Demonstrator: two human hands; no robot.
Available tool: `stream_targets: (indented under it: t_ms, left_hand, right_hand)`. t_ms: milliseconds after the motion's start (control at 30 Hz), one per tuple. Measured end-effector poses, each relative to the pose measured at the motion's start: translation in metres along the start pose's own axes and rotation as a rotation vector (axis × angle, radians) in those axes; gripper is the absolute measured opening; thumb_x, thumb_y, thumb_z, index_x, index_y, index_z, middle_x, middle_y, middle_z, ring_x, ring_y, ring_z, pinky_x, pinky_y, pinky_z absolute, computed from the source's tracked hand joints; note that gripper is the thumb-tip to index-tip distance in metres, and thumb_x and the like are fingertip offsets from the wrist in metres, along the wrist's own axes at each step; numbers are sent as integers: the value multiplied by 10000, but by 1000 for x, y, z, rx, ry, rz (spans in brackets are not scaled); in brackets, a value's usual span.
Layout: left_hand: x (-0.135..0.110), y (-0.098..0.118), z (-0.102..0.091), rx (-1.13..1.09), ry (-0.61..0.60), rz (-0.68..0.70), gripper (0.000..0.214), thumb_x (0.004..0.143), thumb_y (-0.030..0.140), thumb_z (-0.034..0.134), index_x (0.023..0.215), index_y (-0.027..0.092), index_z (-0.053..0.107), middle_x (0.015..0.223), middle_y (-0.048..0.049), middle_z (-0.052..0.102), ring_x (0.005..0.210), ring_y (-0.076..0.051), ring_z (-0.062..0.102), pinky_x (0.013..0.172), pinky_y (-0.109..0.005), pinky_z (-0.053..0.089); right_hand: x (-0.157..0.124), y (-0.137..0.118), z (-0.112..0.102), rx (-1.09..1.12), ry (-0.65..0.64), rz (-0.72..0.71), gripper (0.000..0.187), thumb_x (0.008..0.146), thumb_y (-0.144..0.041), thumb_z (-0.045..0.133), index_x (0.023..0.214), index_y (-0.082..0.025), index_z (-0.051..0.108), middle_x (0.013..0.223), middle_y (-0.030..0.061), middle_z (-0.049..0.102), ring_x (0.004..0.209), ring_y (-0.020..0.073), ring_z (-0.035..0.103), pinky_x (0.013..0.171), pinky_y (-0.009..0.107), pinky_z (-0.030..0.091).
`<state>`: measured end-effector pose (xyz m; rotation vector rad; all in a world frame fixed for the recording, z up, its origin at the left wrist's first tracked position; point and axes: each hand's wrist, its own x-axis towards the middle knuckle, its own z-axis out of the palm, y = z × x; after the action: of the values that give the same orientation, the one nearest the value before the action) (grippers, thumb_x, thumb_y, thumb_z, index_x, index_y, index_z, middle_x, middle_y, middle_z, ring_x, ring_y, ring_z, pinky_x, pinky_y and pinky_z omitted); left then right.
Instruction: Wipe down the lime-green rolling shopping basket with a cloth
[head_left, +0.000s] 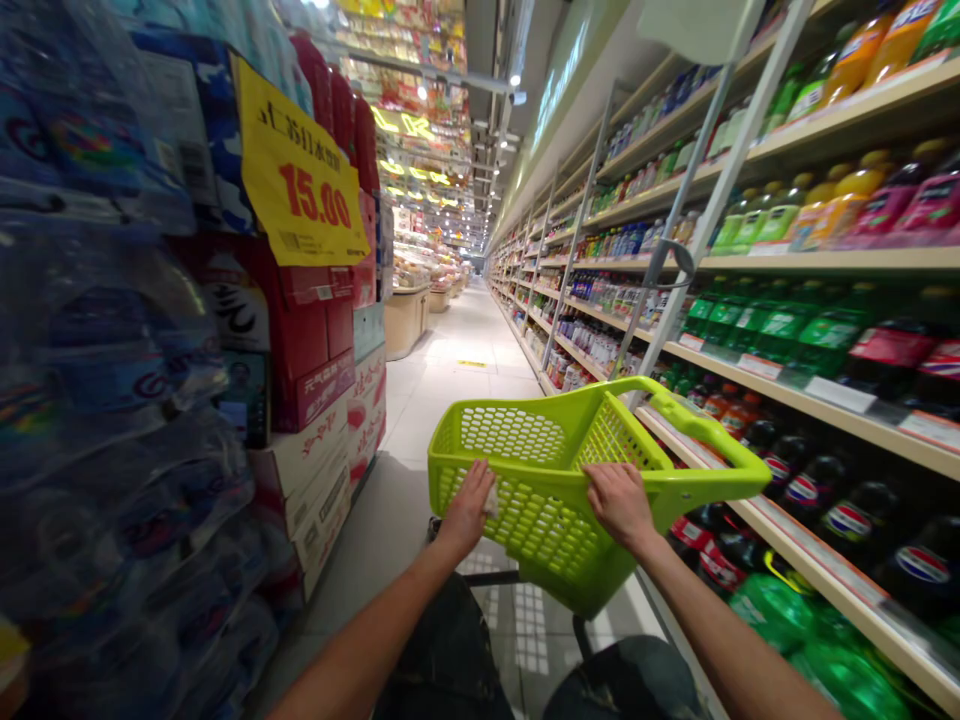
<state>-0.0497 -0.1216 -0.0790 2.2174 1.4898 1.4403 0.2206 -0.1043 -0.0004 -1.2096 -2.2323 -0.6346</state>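
Note:
A lime-green plastic shopping cart (559, 525) stands crosswise in front of my knees, its handle (712, 435) pointing right. No goods show in the visible part of its basket. My left hand (466, 508) is closed over the near side rim, close to the cart's left end. A small white scrap (491, 498), perhaps tissue, shows beside that hand's fingers. Farther right, my right hand (619, 500) grips the same rim, fingers curled over its top edge. The undersides of both hands' grips are hidden.
Shelves (832, 400) of soda bottles line the right side, close to the cart handle. Stacked drink cartons (322, 390) and wrapped bottle packs (112, 400) rise on the left, with a yellow price sign (300, 165). A tiled aisle (465, 340) runs ahead between them.

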Motion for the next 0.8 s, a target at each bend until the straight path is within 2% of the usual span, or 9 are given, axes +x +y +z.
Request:
stream_targets:
  t_ms: [133, 200, 267, 367, 467, 567, 667, 733, 800]
  left_hand:
    - [16, 45, -7, -415, 201, -357, 439, 638, 141, 528, 1077, 145, 547, 1142, -104, 569, 1083, -239, 499, 953, -397, 368]
    - [26, 69, -11, -709, 189, -503, 326, 639, 241, 552, 945, 138, 601, 948, -77, 641, 900, -221, 575, 827, -351, 438]
    - [32, 87, -13, -943, 125, -565, 268, 643, 316, 545, 823, 134, 622, 799, -52, 653, 747, -190, 586, 701, -307, 458]
    - [32, 93, -12, -1065, 59, -640, 236, 645, 341, 538, 739, 144, 625, 692, -21, 640, 618, -148, 556, 583, -258, 434]
    - [29, 81, -18, -982, 16, -765, 87, 587, 227, 594, 625, 153, 619, 619, -8, 624, 585, -129, 541, 549, -223, 405]
    - [25, 74, -26, -1005, 34, -806, 109, 620, 244, 605, 699, 174, 627, 758, -19, 655, 690, -137, 579, 569, -209, 405]
    - [21, 86, -28, -1238, -137, -716, 347, 649, 335, 635, 971, 211, 599, 998, -42, 636, 831, -166, 595, 616, -228, 430]
    - [19, 96, -24, -1315, -281, -665, 442, 607, 318, 684, 1017, 182, 590, 983, -72, 645, 803, -178, 604, 632, -250, 444]
    - [19, 103, -20, -1316, -274, -679, 422, 560, 254, 708, 958, 146, 617, 899, -77, 667, 744, -173, 608, 637, -257, 451]
  right_hand:
    - [1, -8, -2, 108, 40, 95, 266, 772, -207, 459, 993, -172, 602, 999, 86, 633, 965, 231, 530, 918, 418, 275]
    - [6, -27, -3, 295, 111, 144, 367, 742, -273, 501, 1086, -157, 556, 1146, 120, 561, 1070, 256, 480, 942, 441, 278]
    - [15, -51, -5, 599, 116, 170, 507, 698, -321, 546, 1173, -154, 489, 1223, 121, 507, 1091, 245, 477, 921, 401, 341]
    - [28, -75, -7, 1016, 0, 285, 375, 678, -337, 545, 1009, -166, 585, 998, 79, 633, 861, 207, 586, 758, 321, 448]
    - [37, -74, -11, 1209, -26, 559, 206, 650, -342, 520, 703, -171, 622, 702, 35, 652, 648, 179, 571, 611, 280, 447]
    - [40, -64, -19, 1312, -123, 771, 150, 584, -296, 522, 588, -169, 600, 555, 0, 602, 524, 141, 506, 519, 245, 401]
    - [39, -64, -28, 1486, -218, 743, 131, 538, -249, 553, 623, -166, 608, 567, -20, 603, 518, 120, 496, 540, 235, 397]
    - [39, -67, -34, 1583, -239, 702, 187, 523, -238, 580, 693, -171, 623, 633, -19, 630, 563, 125, 524, 589, 244, 414]
    - [39, -68, -37, 1582, -231, 697, 204, 512, -228, 586, 704, -175, 630, 654, -13, 639, 590, 135, 537, 608, 252, 422]
